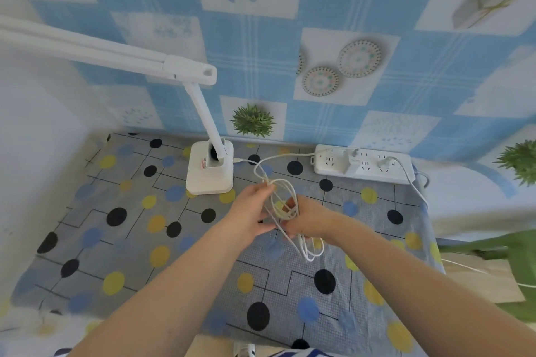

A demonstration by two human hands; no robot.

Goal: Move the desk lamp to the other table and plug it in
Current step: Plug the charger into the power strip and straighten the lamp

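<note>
A white desk lamp (pixel 209 169) stands at the back of the table on a square base, its long head reaching up and left. Its white cable (pixel 285 203) leaves the base on the right, loops over the table and runs to a white adapter in the power strip (pixel 362 164) against the wall. In front of the lamp, my left hand (pixel 251 213) pinches the top of the bundled cable loops. My right hand (pixel 307 219) grips the same bundle from the right, with several loops hanging below it.
The table wears a grey cloth (pixel 130 240) with black, yellow and blue dots. A second white plug and cord leave the power strip toward the right edge. A green object (pixel 499 252) sits beyond the table's right side. Blue checked wallpaper backs the table.
</note>
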